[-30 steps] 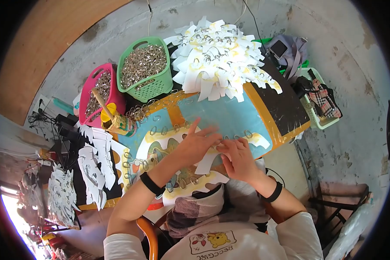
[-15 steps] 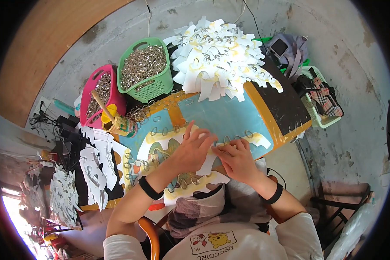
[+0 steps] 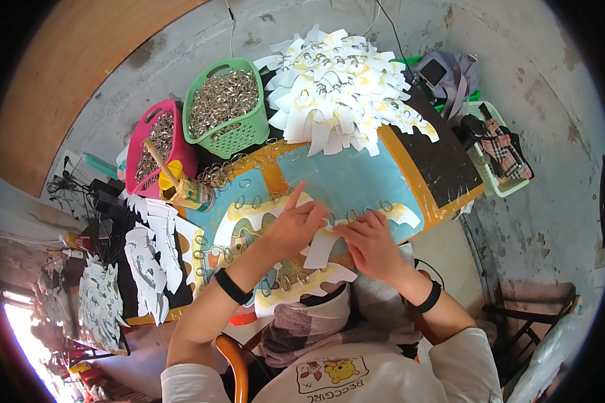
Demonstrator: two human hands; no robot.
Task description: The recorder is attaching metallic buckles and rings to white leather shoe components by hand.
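Note:
My left hand (image 3: 296, 227) and my right hand (image 3: 371, 243) meet over a white curved cut-out piece (image 3: 403, 215) with scalloped edges, yellowish glue and metal rings along it. My left fingers close at its edge near a metal ring (image 3: 331, 219); the index finger sticks out. With fingertips pressed together, my right hand pinches the piece, and one white arm (image 3: 321, 248) of it hangs toward me. What lies right between the fingertips is partly hidden. Similar glued pieces with rings lie to the left (image 3: 238, 213) and nearer to me (image 3: 302, 290).
A green basket (image 3: 254, 127) and a pink basket (image 3: 181, 144) hold many metal rings. Beside them stands a glue can (image 3: 195, 196) with a stick. Finished-looking white pieces (image 3: 336, 101) are heaped at the back; plain white pieces (image 3: 143, 269) lie left. A light green basket (image 3: 501, 185) stands right.
My left fingers have drawn back slightly to the left, and a ring beside them shows more clearly. My right hand has shifted a little, its fingers now flatter over the piece.

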